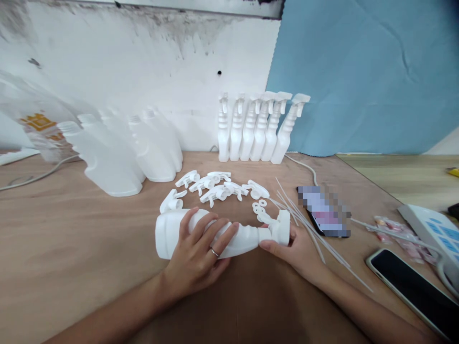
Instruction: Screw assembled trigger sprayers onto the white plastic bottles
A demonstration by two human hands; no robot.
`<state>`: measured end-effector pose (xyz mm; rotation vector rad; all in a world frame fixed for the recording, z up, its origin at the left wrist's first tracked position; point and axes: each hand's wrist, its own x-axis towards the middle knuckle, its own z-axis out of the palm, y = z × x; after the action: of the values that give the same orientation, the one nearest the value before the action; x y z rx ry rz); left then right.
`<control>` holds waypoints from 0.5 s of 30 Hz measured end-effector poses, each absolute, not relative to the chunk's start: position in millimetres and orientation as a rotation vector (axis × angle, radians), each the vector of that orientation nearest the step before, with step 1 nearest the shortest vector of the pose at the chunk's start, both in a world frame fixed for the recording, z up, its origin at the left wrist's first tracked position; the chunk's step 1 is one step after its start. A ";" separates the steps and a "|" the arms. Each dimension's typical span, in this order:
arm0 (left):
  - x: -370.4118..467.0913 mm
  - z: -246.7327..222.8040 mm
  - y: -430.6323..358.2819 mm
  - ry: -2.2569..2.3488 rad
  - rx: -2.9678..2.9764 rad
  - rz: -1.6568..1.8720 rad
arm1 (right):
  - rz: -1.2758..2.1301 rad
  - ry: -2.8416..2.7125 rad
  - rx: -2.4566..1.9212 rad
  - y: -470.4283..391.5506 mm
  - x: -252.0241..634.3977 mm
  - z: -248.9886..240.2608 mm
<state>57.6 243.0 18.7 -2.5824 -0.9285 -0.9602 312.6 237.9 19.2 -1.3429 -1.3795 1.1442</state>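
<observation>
At six o'clock: one bottle (244, 240), probably light, smooth, slightly squeezable; left hand (199, 248) curled over its body (168, 235), right hand (297, 248) pinching sprayer (283, 226); likely stiffest hold: neck (264, 235).

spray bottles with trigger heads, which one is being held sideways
The spray bottle with the left hand on its body and right hand at its trigger head; the other six stand upright.

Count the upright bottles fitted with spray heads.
6 spray bottles, side by side in one row at the back of the table. None seems hidden in the row. The held bottle lies on its side, so is left out.
</observation>
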 end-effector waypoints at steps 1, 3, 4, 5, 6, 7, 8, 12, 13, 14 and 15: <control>57.9 18.7 242.3 -0.923 -2.594 -0.957 | 1.117 -1.407 -1.361 237.7 313.5 19.4; 58.2 18.5 241.1 -0.914 -2.613 -0.947 | 1.101 -1.447 -1.371 236.3 313.6 20.0; 58.0 18.3 240.7 -0.911 -2.621 -0.940 | 1.115 -1.450 -1.371 235.3 312.6 20.6; 57.6 18.2 240.4 -0.906 -2.626 -0.936 | 1.138 -1.439 -1.375 234.2 311.2 21.4; 57.0 18.1 240.2 -0.901 -2.629 -0.936 | 1.164 -1.415 -1.385 233.0 309.4 22.5; 56.3 18.0 240.2 -0.892 -2.631 -0.936 | 1.190 -1.383 -1.399 232.0 307.4 23.8; 55.8 18.2 240.2 -0.879 -2.634 -0.938 | 1.210 -1.348 -1.416 231.2 305.4 25.0; 57.6 21.0 241.4 -0.888 -2.624 -0.913 | 1.252 -1.216 -1.476 232.2 298.9 26.8; 59.2 22.4 242.1 -0.917 -2.608 -0.878 | 1.269 -1.199 -1.478 233.4 297.8 25.8; 61.0 24.1 242.9 -0.946 -2.587 -0.829 | 1.287 -1.195 -1.473 234.6 296.7 24.2; 62.8 26.1 243.7 -0.962 -2.568 -0.765 | 1.306 -1.206 -1.460 235.7 295.6 22.3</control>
<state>62.8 243.7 26.1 -2.5677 -0.9621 -0.7653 295.6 235.7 22.3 -1.4604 -1.2057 1.3065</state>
